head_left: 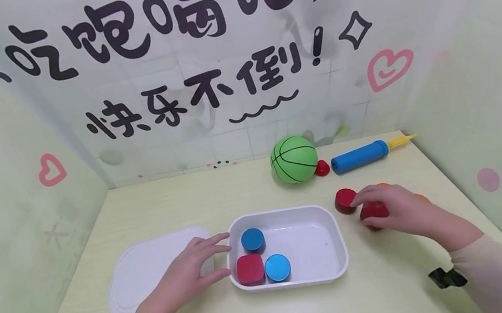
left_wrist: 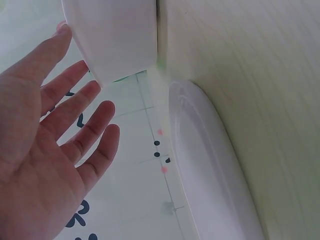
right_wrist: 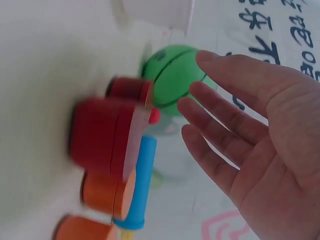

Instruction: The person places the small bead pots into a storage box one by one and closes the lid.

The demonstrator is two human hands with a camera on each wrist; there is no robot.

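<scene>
My left hand [head_left: 186, 273] is at the left end of a white tray [head_left: 317, 280], fingers spread; in the left wrist view the hand [left_wrist: 55, 145] touches or nearly touches the tray wall [left_wrist: 112, 40]. Inside the tray are a dark blue round piece [head_left: 253, 240], a red squarish piece [head_left: 250, 270] and a light blue round piece [head_left: 277, 268]. Above a red squarish piece [head_left: 372, 215] is my right hand [head_left: 404, 209]. In the right wrist view a gap shows between that red piece [right_wrist: 102, 135] and the relaxed fingers of the hand [right_wrist: 265, 130]. A red round piece [head_left: 346, 201] stands beside it.
A white lid [head_left: 150, 265] lies left of the tray. Behind are a green ball [head_left: 294, 159], a small red item [head_left: 322, 168] and a blue pump [head_left: 359, 157] with a yellow tip. Orange pieces [right_wrist: 107, 192] stand beyond the right hand, partly hidden in the head view.
</scene>
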